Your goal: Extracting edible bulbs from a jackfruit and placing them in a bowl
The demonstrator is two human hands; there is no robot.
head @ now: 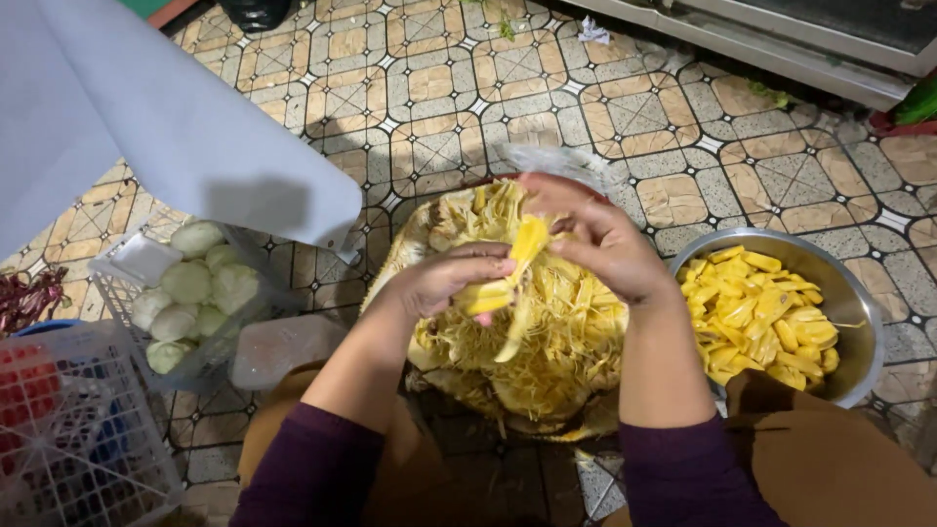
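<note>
Gripping a yellow jackfruit pod (514,268) between both hands, left (451,283) and right (597,239).

Single view only, worn on the head, looking steeply down and slightly forward over both forearms. Close range: opened jackfruit (517,322) fills the centre, patterned tiled floor (429,88) runs to the top edge, steel bowl (859,303) at right, white baskets (68,439) at left.

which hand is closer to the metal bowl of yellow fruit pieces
Right. The right hand is over the opened jackfruit, just left of the metal bowl in the picture. The left hand is farther away, on the fruit's far side from the bowl.
</note>
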